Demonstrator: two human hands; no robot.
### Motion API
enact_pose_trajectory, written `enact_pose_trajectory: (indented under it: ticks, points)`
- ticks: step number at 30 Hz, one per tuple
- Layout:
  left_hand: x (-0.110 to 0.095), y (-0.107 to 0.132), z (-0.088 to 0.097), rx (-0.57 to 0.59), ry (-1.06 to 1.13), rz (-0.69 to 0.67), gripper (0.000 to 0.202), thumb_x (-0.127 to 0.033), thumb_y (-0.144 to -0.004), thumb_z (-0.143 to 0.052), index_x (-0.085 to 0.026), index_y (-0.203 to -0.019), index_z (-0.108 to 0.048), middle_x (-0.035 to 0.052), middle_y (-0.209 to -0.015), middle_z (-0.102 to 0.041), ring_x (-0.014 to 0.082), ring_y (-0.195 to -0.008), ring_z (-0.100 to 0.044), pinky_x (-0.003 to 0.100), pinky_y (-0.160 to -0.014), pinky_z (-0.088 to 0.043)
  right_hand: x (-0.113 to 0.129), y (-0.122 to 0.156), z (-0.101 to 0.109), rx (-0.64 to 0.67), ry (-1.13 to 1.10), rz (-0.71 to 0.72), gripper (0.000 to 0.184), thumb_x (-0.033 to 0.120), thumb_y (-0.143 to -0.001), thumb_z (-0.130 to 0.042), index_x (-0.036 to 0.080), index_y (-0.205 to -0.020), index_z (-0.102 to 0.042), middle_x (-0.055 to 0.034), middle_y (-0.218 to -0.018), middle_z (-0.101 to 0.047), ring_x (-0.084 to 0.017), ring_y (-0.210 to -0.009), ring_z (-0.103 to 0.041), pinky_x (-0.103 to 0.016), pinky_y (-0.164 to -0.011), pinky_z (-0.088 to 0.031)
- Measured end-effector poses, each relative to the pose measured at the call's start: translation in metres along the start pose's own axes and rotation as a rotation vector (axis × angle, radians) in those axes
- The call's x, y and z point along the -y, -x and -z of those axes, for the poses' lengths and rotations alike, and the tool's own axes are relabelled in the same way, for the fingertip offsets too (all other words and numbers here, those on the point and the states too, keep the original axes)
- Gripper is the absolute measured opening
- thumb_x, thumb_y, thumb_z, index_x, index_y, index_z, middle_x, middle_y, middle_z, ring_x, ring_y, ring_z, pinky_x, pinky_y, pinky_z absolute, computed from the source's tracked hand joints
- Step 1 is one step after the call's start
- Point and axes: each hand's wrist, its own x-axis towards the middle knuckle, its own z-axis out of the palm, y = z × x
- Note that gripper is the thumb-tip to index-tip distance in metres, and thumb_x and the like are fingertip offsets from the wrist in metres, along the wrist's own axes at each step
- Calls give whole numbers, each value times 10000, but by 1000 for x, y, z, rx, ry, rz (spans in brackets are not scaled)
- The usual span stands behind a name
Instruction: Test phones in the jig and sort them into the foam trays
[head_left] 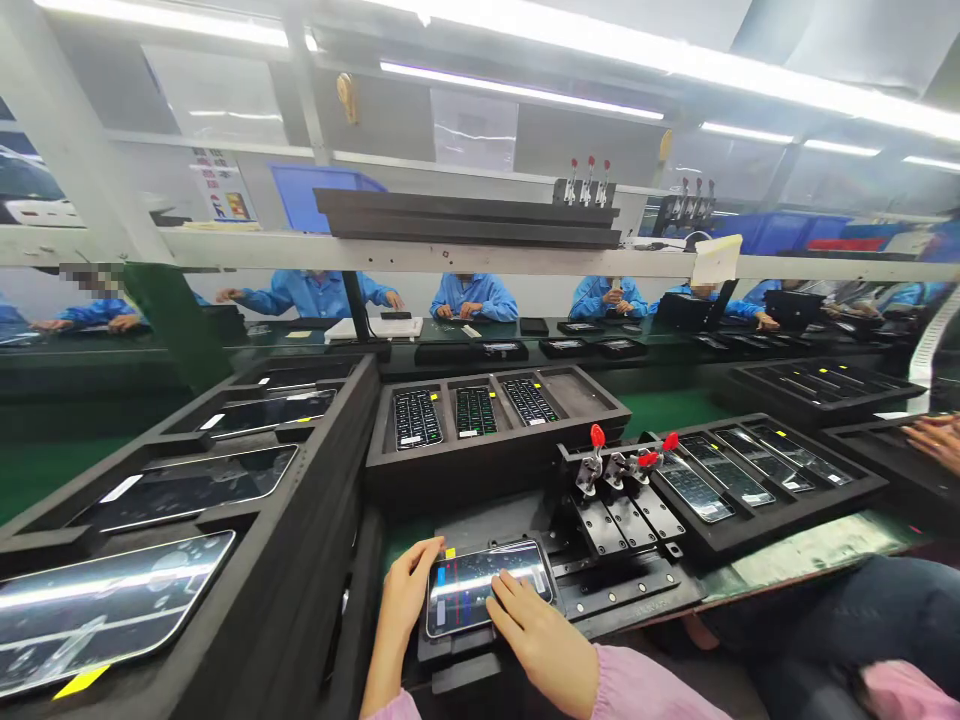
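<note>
My left hand (405, 597) clasps the phone (466, 592) by its left end. Its long axis runs left-right, and my right hand (536, 636) rests unclenched on the glass.

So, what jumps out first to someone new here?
The lit phone in the black fixture bottom centre, left hand at its edge, right hand on the glass. Red-handled clamps sit just behind; glossy panels fill the tray at left.

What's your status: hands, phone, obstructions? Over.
Left hand against phone, left edge; right hand fingers on screen. Phone flat on black fixture. Red-handled clamps beside, not touching.
</note>
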Motion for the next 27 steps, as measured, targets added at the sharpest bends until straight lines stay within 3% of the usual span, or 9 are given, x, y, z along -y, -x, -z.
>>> enact_pose_trajectory:
  ticks: [3, 6, 8, 12, 15, 19, 22, 27]
  points:
    - [-4, -1, 0, 76, -98, -28, 314, -476, -720, -587, -195, -760, -719, 48, -876, -724, 270, -913, -634, 334, -833, -451, 4, 1, 8, 30, -75, -17, 438, 205, -869, -465, 115, -1295, -421, -147, -1357, -406, -271, -1289, -298, -414, -1030, -363]
    - [-7, 0, 0, 110, -168, -83, 297, -479, -706, -598, -210, -749, -716, 32, -855, -723, 256, -886, -637, 317, -832, -452, 6, 2, 27, 79, -178, -25, 624, 455, -828, -518, 123, -1334, -368, -155, -1387, -354, -287, -1295, -285, -440, -1026, -352]
    - [-8, 1, 0, 118, -201, -125, 298, -482, -715, -584, -216, -763, -710, 29, -878, -720, 253, -902, -632, 314, -844, -450, 6, 3, 38, 31, -192, -16, 577, 459, -835, -501, 135, -1304, -411, -141, -1352, -412, -274, -1269, -343, -441, -1005, -379]
    - [-9, 7, -11, 128, -259, -205, 287, -464, -777, -518, -239, -828, -689, 19, -935, -707, 243, -932, -625, 309, -848, -445, -3, 7, 56, -344, -168, -46, 299, 244, -838, -492, 151, -1114, -560, -104, -1189, -581, -229, -1184, -471, -400, -968, -440]
    - [-16, 11, -36, 186, -287, -278, 270, -420, -825, -458, -245, -810, -663, 22, -988, -684, 231, -963, -608, 315, -856, -433, -26, 8, 75, -640, -169, -167, 254, 133, -810, -491, 183, -1042, -581, -86, -1125, -619, -224, -1136, -519, -421, -948, -459]
    - [-34, 10, -71, 348, -295, -388, 284, -366, -861, -412, -240, -717, -622, 18, -1064, -619, 201, -997, -582, 299, -873, -413, -65, 4, 111, -854, -152, -358, 231, 126, -824, -476, 205, -1003, -599, -73, -1146, -601, -229, -1133, -519, -449, -957, -442]
    - [-44, 4, -82, 456, -291, -440, 286, -347, -875, -390, -232, -717, -599, 20, -1064, -586, 184, -989, -576, 281, -862, -416, -89, -5, 133, -857, -122, -451, 217, 176, -848, -472, 185, -1032, -585, -86, -1213, -557, -221, -1177, -478, -427, -989, -411]
    - [-42, -1, -76, 547, -279, -461, 310, -353, -899, -334, -217, -721, -549, 41, -1074, -557, 186, -1005, -548, 292, -879, -407, -108, -22, 145, -699, -160, -494, 306, 271, -879, -452, 167, -1162, -509, -105, -1311, -467, -198, -1212, -437, -389, -1021, -374]
